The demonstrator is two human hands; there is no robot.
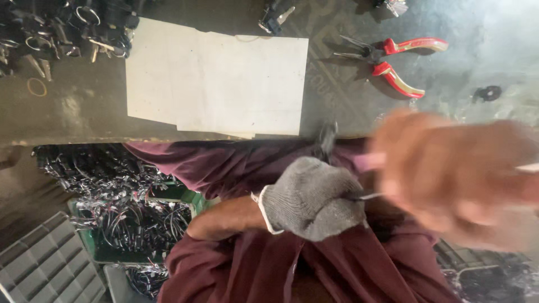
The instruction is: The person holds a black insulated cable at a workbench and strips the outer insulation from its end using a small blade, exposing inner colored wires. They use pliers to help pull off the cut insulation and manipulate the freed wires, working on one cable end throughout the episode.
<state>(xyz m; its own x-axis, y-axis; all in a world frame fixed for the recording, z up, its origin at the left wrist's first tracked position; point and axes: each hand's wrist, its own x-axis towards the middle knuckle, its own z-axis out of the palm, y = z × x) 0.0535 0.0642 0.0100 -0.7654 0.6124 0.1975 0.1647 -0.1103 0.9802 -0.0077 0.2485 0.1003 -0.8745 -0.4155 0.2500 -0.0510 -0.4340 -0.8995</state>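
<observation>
Below the table [78, 120] edge, over the lap, the left hand [311, 199] in a grey knit glove is closed in a fist around a dark small part [325, 137] that pokes up from it, and a thin wire [370, 196] sticks out toward the right hand [455, 174]. Bare and blurred, that hand seems to pinch the wire; how its fingers sit I cannot tell. Gripping low probably steadies the work, glove guarding the palm. One pair of red-handled pliers [401, 62] lies open on the table within reach, beside white sheets [219, 78], apparently two. One green crate [135, 224] of wire pieces sits left of the knees.
</observation>
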